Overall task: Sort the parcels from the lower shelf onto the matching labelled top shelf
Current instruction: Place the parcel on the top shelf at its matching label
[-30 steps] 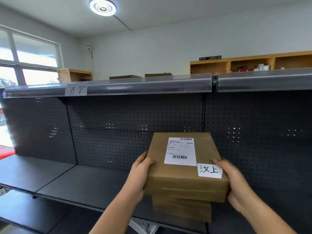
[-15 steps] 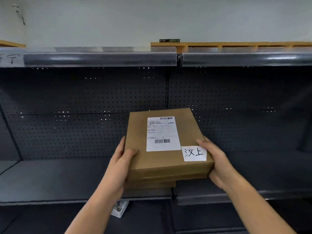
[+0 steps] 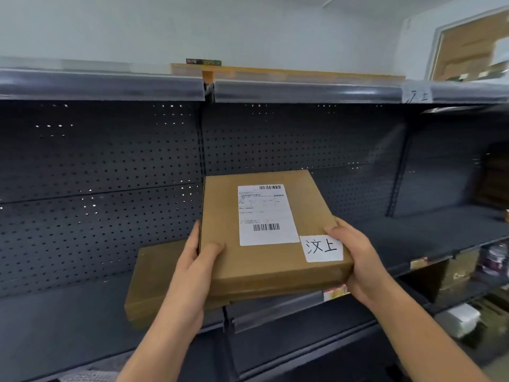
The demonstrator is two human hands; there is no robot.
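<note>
A flat brown cardboard parcel (image 3: pixel 264 232) with a white shipping label and a handwritten tag 汶上 (image 3: pixel 321 248) is held in front of the dark pegboard shelving. My left hand (image 3: pixel 197 267) grips its left edge, thumb on top. My right hand (image 3: pixel 358 257) grips its right front corner. One more brown parcel (image 3: pixel 154 282) lies on the lower shelf (image 3: pixel 68 321), below and left of the held one. The top shelf rail (image 3: pixel 303 91) runs across above, with a matching 汶上 label (image 3: pixel 417 95) at its far right.
A wooden cabinet top (image 3: pixel 289 70) shows behind the top shelf. At the right, lower shelves hold assorted goods (image 3: pixel 493 260) and a white box (image 3: pixel 458 318). A shelf upright (image 3: pixel 396 177) divides the middle bay from the right bay.
The view has swung to the right, bringing the 汶上 shelf label into sight. The held parcel has moved right, clear of the parcel below it, which stays on the lower shelf.
</note>
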